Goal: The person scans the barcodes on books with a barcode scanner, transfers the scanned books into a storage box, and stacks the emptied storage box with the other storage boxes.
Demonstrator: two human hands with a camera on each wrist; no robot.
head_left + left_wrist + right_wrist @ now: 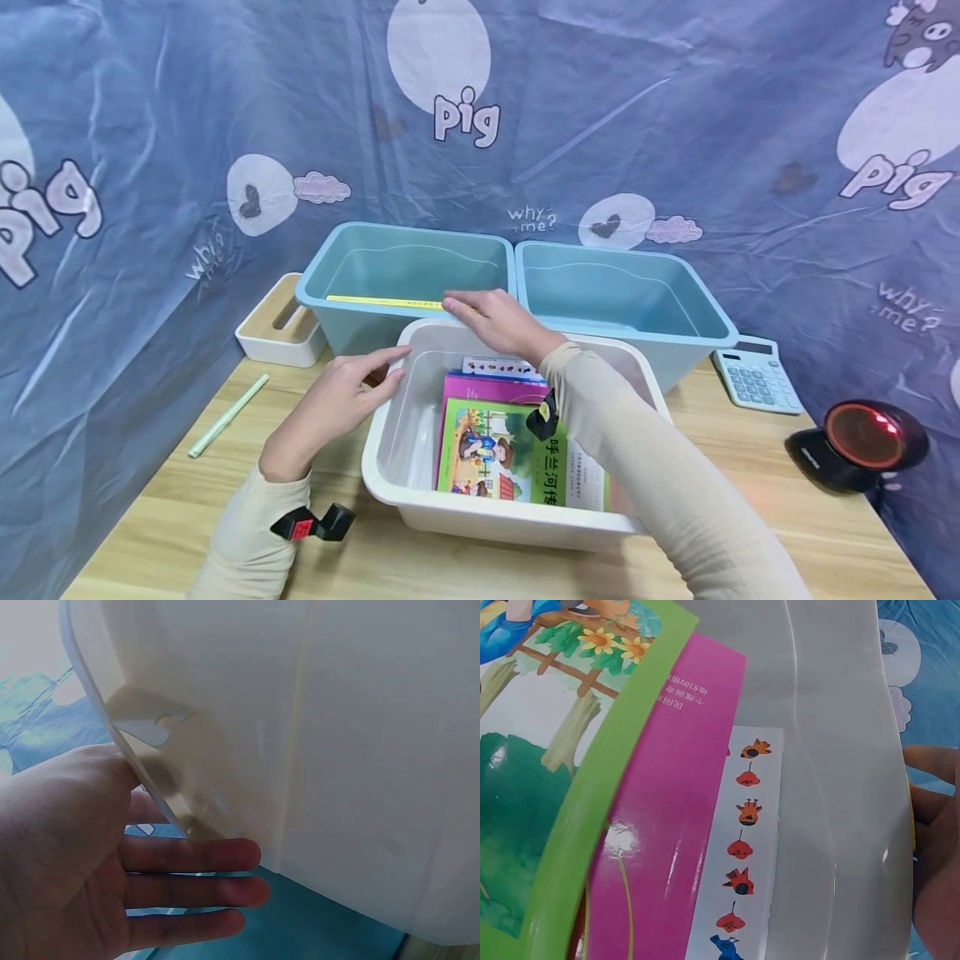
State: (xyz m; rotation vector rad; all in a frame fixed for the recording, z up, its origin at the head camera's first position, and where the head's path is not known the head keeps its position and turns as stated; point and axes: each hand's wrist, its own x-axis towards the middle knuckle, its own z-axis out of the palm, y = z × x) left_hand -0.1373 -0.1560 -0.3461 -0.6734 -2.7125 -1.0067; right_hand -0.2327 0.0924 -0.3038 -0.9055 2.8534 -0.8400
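My left hand (337,408) touches the left rim of a white bin (517,515). In the left wrist view its fingers (191,891) are straight beside the bin's wall. My right hand (498,321) reaches across the white bin to the front of the left blue bin (420,237). It grips the right end of a thin yellow book (382,301), of which only the top edge shows in the head view. Stacked in the white bin lie a green picture book (491,454), a magenta book (480,389) and a white book with small printed figures (498,367).
A second blue bin (615,260) adjoins the left one. A wood-topped tissue box (277,321) and a pale green pen (227,417) lie to the left. To the right are a light blue calculator (757,379) and a black scanner (847,458) with a red glow.
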